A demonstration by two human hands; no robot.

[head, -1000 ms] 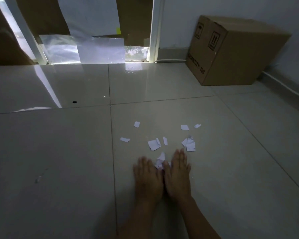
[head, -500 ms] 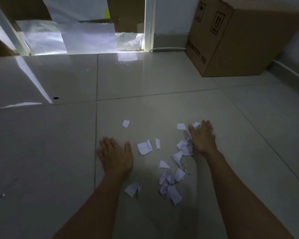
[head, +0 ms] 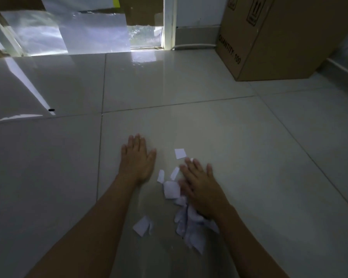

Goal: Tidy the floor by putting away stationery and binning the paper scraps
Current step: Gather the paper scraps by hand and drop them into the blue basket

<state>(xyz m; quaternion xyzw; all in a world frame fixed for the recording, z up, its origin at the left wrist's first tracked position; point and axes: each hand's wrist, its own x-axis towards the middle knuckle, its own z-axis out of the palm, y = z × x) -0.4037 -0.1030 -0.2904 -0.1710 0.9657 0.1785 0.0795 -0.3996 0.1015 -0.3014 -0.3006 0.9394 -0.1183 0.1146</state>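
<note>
Head: both palms (head: 138,161) flat by scraps (head: 187,219)

White torn paper scraps (head: 171,189) scattered flat on glossy floor tiles (head: 249,157), most heaped together.

A cardboard box (head: 285,37) marked "QUANTITY 100" stands far right.

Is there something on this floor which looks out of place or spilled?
Yes. Torn white paper scraps litter the tiled floor between the left hand and right hand, most heaped by the right wrist. One scrap lies apart, beyond the fingertips. A small dark speck sits far left; I cannot identify it.
</note>
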